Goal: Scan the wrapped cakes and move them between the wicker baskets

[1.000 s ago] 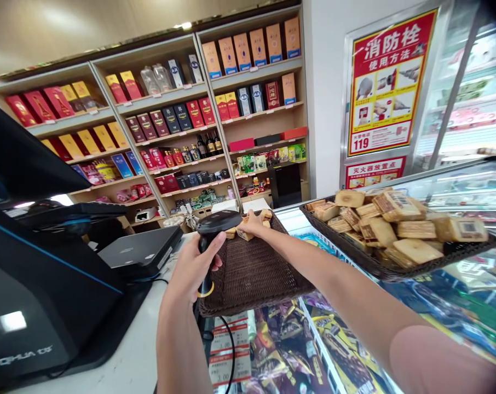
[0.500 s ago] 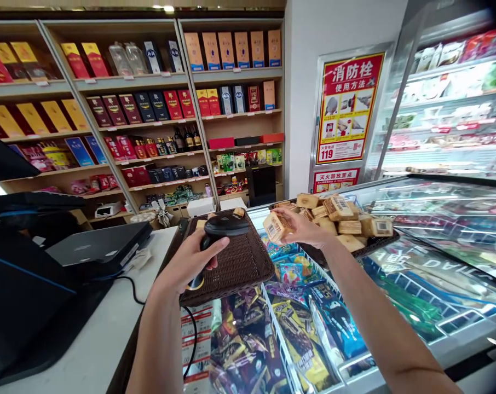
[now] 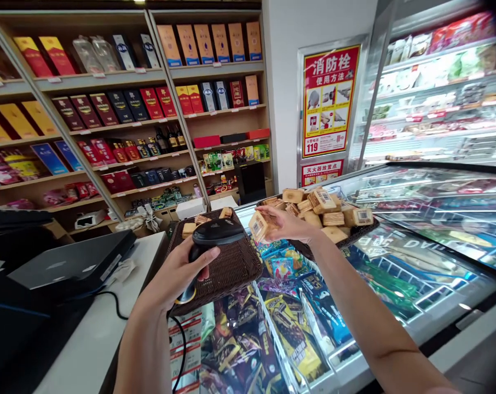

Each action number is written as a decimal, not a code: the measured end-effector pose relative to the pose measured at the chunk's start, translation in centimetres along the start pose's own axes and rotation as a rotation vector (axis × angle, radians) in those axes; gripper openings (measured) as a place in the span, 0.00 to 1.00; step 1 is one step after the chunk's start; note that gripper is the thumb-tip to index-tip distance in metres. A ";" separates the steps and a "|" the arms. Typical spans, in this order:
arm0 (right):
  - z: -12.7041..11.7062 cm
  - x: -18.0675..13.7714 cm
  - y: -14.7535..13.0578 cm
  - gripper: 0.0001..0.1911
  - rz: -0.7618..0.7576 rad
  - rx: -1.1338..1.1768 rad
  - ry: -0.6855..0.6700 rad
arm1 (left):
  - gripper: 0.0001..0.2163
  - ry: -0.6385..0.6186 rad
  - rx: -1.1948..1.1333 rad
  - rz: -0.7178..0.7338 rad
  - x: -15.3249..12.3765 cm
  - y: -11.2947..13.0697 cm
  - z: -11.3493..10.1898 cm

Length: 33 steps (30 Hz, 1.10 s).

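My left hand [image 3: 186,268] is wrapped round the handle of a black barcode scanner [image 3: 218,231], whose head points right. In my right hand [image 3: 287,224] is a small packaged block [image 3: 258,225], tan and brown like a packed cake or bread, gripped by thumb and fingers in front of the scanner's head. Under the scanner lies a brown wicker tray [image 3: 231,271] with a few similar blocks at its far end. Past my right hand, a second wicker tray [image 3: 361,232] carries a heap of such blocks [image 3: 324,201], some showing barcode labels.
Both trays rest on a glass-topped freezer [image 3: 428,219] stocked with ice cream packs [image 3: 289,334]. To the left are a white counter [image 3: 87,328], a dark flat device [image 3: 75,257] and the scanner's cable [image 3: 184,350]. Shelves of boxed goods [image 3: 128,106] stand behind.
The view has turned slightly right, so the surroundings shift left. Both hands keep their grips; the block stays before the scanner, tilted a little differently.
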State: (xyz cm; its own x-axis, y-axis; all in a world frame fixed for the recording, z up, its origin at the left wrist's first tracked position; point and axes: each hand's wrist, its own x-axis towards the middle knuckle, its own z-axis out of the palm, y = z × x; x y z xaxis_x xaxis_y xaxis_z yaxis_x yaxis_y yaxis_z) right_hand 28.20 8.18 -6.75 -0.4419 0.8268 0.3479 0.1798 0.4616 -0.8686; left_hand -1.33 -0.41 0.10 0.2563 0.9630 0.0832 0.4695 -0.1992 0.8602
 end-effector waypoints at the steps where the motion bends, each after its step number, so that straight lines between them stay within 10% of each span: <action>1: 0.0 0.0 -0.1 0.45 0.015 -0.115 0.007 | 0.21 0.003 0.003 -0.004 0.1 -0.1 0.0; 7: -2.3 -2.1 -1.8 0.42 0.339 -0.769 0.022 | 0.22 0.006 0.022 0.003 0.8 -0.5 0.0; 13: -5.8 -5.6 -3.4 0.37 0.786 -0.998 0.329 | 0.21 0.005 0.035 -0.006 0.9 -0.3 0.3; 17: -5.8 -4.8 -2.7 0.37 0.954 -1.060 0.301 | 0.21 -0.015 0.051 -0.019 1.0 -0.3 0.5; 25: -4.2 -4.1 -4.0 0.27 0.915 -1.197 0.315 | 0.24 -0.005 0.049 -0.027 1.0 -1.3 -0.8; 33: 3.3 0.3 -3.3 0.18 0.411 -1.239 0.282 | 0.26 0.279 0.027 -0.074 1.0 -2.4 -3.3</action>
State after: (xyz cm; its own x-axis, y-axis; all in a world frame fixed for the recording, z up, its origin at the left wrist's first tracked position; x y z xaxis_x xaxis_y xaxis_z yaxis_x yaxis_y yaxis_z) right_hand 24.55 5.84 -4.99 0.0053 0.9436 0.3311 0.9958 0.0251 -0.0877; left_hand -4.96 1.63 -0.26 -0.0203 0.9871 0.1589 0.5014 -0.1274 0.8558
